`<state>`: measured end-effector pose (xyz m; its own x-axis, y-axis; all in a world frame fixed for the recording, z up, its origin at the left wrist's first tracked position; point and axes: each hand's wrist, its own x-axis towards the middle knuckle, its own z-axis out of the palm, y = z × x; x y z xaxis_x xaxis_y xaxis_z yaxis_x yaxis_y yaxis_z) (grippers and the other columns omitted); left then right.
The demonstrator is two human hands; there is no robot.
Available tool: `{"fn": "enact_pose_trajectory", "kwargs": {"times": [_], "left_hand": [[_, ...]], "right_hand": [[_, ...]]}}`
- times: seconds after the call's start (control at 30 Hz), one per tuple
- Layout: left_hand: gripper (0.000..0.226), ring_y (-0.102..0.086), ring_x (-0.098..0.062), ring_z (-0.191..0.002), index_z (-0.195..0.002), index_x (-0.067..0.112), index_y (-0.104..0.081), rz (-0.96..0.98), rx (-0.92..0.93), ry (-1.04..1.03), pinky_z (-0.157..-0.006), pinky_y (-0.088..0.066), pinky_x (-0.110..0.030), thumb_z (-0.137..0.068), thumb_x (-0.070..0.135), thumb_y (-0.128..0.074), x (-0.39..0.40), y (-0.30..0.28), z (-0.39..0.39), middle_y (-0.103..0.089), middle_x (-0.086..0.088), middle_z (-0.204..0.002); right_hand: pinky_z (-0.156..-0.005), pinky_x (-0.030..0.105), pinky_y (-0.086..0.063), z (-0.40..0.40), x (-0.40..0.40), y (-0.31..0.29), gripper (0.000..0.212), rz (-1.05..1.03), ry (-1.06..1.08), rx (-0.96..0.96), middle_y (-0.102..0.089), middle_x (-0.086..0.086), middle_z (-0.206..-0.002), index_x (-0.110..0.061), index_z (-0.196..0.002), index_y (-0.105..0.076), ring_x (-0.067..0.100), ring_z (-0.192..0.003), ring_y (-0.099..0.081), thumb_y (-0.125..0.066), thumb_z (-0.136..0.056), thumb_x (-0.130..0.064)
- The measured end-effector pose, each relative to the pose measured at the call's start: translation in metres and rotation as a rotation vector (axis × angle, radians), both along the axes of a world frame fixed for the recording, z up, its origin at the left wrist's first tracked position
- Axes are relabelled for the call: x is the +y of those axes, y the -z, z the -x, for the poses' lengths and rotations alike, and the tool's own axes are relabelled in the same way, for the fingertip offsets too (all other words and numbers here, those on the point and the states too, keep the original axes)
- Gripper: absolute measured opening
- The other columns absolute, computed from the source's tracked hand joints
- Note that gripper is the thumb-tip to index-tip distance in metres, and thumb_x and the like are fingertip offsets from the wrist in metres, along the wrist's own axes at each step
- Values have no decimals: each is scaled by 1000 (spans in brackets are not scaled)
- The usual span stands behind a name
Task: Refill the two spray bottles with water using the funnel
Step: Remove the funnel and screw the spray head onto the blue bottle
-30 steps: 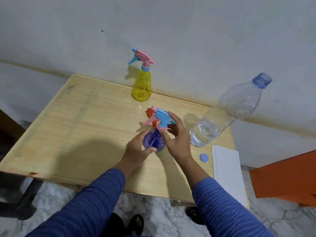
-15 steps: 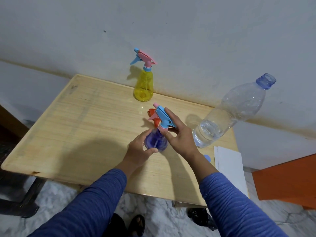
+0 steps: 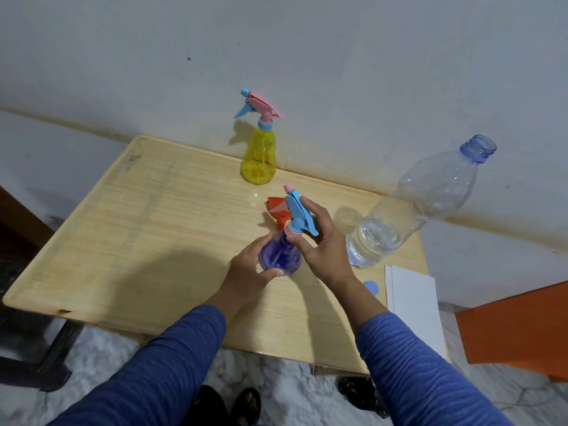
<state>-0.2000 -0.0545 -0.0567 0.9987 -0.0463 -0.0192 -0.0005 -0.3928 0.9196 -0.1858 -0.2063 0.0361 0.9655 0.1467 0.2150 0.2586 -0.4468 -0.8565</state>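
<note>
Purple spray bottle (image 3: 280, 256) upright on wooden table (image 3: 147, 229), near centre, toward the front edge. Left hand (image 3: 250, 272) wrapped round the bottle's base, fingers and thumb curled on the body from the left and front. Right hand (image 3: 324, 244) gripping the neck and blue spray head (image 3: 297, 212), thumb on the pink collar, fingers curled behind the trigger housing; pink nozzle tip pointing up and away. Red funnel (image 3: 278, 210) on the table directly behind the purple bottle, partly hidden by the spray head; can't tell if touching. Yellow spray bottle (image 3: 258, 158) upright at the table's back edge by the wall, pink-and-blue spray head on, well apart from both hands. Clear water bottle (image 3: 412, 207) to the right of the right hand, uncapped, standing on the table near the right edge, water filling only the lower part. Blue cap (image 3: 371, 286) flat on the table, just in front of the water bottle, beside the right wrist. White paper (image 3: 413, 309) at the table's right front corner, hanging past the edge. Blue sleeves (image 3: 408, 367) on both forearms. Orange furniture (image 3: 516, 330) to the right of the table, lower down.
</note>
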Motion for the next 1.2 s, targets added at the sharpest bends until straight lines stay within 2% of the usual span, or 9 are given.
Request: {"fn": "enact_pose_trajectory", "kwargs": {"times": [0.1,0.23,0.37,0.5,0.63,0.73,0.97,1.07,1.2], "left_hand": [[74,-51,-4,-108,-135,23,-44,-17,-16,10,-89,-44,-15,-70,19,-78,0,0,-1,-51,16,-122],[70,-51,1,-103,-133,25,-45,5,-17,13,-81,-37,0,-71,15,-77,1,-3,1,-50,22,-116],[70,-51,0,-104,-133,24,-45,0,-26,19,-80,-37,-1,-71,15,-76,1,-3,2,-50,19,-117],[71,-51,4,-102,-132,29,-44,23,-21,15,-80,-38,1,-71,15,-77,0,-4,2,-51,21,-117],[71,-52,-1,-105,-134,25,-45,10,-35,19,-82,-37,-1,-71,16,-76,-1,-4,2,-51,19,-119],[71,-51,-1,-107,-134,24,-44,2,-49,21,-82,-38,-1,-71,16,-77,0,-3,2,-50,19,-120],[71,-49,-1,-111,-134,20,-45,-9,-59,14,-81,-37,2,-71,13,-76,0,-1,2,-47,18,-126],[71,-50,-2,-111,-135,20,-44,7,-38,10,-83,-36,-1,-72,12,-76,-1,-1,2,-48,17,-125],[73,-49,2,-107,-134,24,-45,32,-31,-14,-82,-36,0,-70,10,-76,-2,-4,4,-47,23,-120]], "right_hand": [[-87,8,-45,0,1,0,64,34,-2,16,-46,-31,-121,-52,-123,-37,-17,-107,-49,-70,-83,-13],[-81,1,-40,0,0,-1,60,95,-11,3,-44,-36,-112,-44,-125,-38,-22,-98,-48,-70,-83,-15],[-79,-1,-38,0,-1,2,55,114,-3,-25,-46,-35,-107,-37,-126,-42,-21,-95,-50,-69,-83,-14],[-77,2,-41,0,2,4,55,129,-25,-52,-55,-23,-108,-35,-123,-47,-15,-93,-53,-68,-81,-5],[-78,1,-40,-3,-1,-2,58,131,-24,-41,-47,-34,-111,-37,-120,-43,-19,-95,-51,-70,-80,-6],[-79,0,-41,-3,0,-3,60,106,-21,-16,-51,-21,-116,-40,-119,-41,-18,-96,-52,-72,-79,-8],[-86,15,-50,1,14,17,64,-19,110,-48,-56,-12,-108,-38,-117,-42,13,-100,-61,-77,-74,-6],[-88,21,-51,2,10,14,65,10,86,-66,-53,-16,-108,-32,-120,-43,14,-100,-61,-80,-71,-11],[-89,28,-52,7,1,10,56,82,0,-116,-49,-33,-113,-25,-128,-44,8,-102,-61,-66,-80,-6]]}}
